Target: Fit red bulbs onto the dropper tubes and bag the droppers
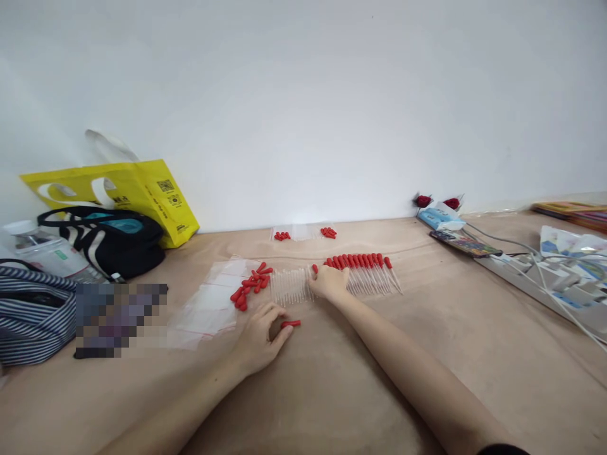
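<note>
My left hand (260,337) is curled low over the table, with a red rubber dropper bulb (291,323) between its thumb and fingers. My right hand (329,282) is closed at the row of glass tubes, pinching a dropper whose red bulb (315,269) shows at the fingertips; the rest of it is hidden. On the right of that hand lies a row of glass droppers topped with red bulbs (363,260). Bare glass tubes (290,286) lie side by side on the left. A loose pile of red bulbs (251,285) is beside them.
Clear zip bags (208,303) lie left of the pile. Near the wall, more red bulbs (328,232) rest on clear plastic. A yellow bag (156,199) and black pouch (128,243) stand left. A phone (465,243), tissue pack (440,217) and cabled power strip (526,278) are right.
</note>
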{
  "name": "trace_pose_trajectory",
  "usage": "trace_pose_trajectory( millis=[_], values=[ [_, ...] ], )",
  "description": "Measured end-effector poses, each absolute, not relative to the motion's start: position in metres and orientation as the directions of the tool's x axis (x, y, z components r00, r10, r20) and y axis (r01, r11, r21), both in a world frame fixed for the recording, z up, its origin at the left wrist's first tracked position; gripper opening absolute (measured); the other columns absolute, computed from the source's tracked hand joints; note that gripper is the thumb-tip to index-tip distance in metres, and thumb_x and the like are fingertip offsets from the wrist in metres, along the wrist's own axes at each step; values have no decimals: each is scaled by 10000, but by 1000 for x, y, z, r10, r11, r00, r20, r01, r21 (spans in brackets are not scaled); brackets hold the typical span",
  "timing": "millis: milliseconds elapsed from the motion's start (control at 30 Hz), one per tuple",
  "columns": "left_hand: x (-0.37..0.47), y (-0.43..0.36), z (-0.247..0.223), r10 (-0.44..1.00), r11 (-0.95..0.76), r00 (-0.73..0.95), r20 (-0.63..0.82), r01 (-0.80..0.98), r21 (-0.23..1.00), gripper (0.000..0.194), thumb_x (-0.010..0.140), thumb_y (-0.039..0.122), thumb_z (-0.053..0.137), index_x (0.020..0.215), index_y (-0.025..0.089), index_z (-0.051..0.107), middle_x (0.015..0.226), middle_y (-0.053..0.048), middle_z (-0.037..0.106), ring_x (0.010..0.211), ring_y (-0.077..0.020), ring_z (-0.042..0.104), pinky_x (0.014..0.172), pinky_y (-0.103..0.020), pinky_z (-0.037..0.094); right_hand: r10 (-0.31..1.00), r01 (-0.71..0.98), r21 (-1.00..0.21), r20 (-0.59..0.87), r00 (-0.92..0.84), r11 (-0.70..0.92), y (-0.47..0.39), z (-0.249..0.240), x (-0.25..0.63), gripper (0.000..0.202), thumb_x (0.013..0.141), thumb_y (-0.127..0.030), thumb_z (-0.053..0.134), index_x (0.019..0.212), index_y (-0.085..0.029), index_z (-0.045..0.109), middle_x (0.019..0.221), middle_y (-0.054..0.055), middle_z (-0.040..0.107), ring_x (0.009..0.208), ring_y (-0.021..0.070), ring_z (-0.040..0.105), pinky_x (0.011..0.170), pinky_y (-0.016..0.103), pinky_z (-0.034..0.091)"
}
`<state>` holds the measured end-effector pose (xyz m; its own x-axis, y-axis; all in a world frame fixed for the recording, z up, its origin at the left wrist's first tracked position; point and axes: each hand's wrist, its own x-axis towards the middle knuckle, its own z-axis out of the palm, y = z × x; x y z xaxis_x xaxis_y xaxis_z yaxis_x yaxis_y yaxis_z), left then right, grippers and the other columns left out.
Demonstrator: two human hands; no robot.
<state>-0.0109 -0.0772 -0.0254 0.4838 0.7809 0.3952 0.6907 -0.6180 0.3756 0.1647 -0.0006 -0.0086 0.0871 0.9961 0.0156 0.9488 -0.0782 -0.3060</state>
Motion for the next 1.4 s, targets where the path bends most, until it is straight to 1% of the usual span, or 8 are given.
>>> trace_pose_trajectory(
  millis=[167, 300, 367, 500, 567, 767, 1167, 1400],
  values=[
    [-7, -72, -30, 747, -660, 529, 403, 666, 348, 176, 798, 257, 509, 894, 190, 640, 869, -52, 586, 812, -182, 550, 714, -310, 450, 989, 941, -337, 133, 58, -10, -10, -8, 184, 326, 834, -330, 367, 779, -141, 627, 824, 130, 664, 797, 231, 600, 761, 363, 311],
    [3, -70, -34, 740, -664, 523, 423, 669, 335, 181, 831, 247, 469, 831, 207, 646, 851, -41, 608, 809, -185, 546, 725, -326, 423, 912, 846, -420, 376, -167, 328, -36, -22, 215, 228, 856, -231, 351, 795, -141, 552, 760, 90, 630, 683, 170, 565, 628, 272, 348],
    [10, -70, -34, 762, -638, 504, 407, 693, 335, 160, 835, 242, 464, 835, 207, 620, 854, -33, 622, 827, -197, 545, 750, -353, 400, 829, 768, -407, 487, -275, 495, -53, -33, 231, 215, 871, -230, 341, 783, -160, 524, 739, 65, 609, 665, 161, 541, 646, 277, 361],
    [22, -71, -33, 797, -598, 478, 369, 706, 378, 126, 848, 225, 444, 867, 202, 567, 851, -16, 637, 840, -197, 549, 768, -361, 377, 722, 670, -348, 549, -421, 656, -80, -51, 250, 229, 880, -188, 339, 1030, -158, 509, 821, 70, 609, 729, 163, 531, 725, 309, 374],
    [25, -71, -33, 799, -598, 473, 372, 695, 400, 127, 854, 228, 436, 870, 201, 559, 852, -13, 639, 839, -191, 553, 782, -359, 371, 706, 660, -328, 546, -452, 676, -85, -54, 252, 267, 875, -167, 339, 1085, -166, 505, 815, 68, 608, 741, 164, 528, 760, 331, 364],
    [23, -71, -35, 774, -628, 490, 400, 673, 390, 199, 873, 242, 408, 991, 217, 566, 882, -16, 652, 851, -180, 557, 825, -366, 344, 713, 640, -362, 536, -452, 677, -89, -48, 239, 208, 842, -147, 395, 962, -176, 562, 794, 39, 611, 721, 133, 540, 834, 354, 295],
    [25, -74, -29, 741, -662, 513, 433, 666, 343, 194, 869, 241, 406, 892, 202, 595, 810, -9, 648, 799, -175, 564, 806, -364, 326, 693, 634, -344, 563, -450, 692, -95, -45, 231, 190, 846, -179, 417, 933, -168, 585, 716, 12, 591, 650, 113, 511, 814, 339, 276],
    [22, -73, -32, 731, -674, 521, 440, 649, 353, 191, 862, 261, 425, 816, 203, 601, 733, -1, 643, 766, -171, 563, 816, -375, 319, 641, 582, -311, 554, -531, 751, -96, -42, 230, 234, 855, -171, 400, 997, -172, 586, 737, 24, 608, 681, 121, 512, 760, 322, 262]
  ],
)
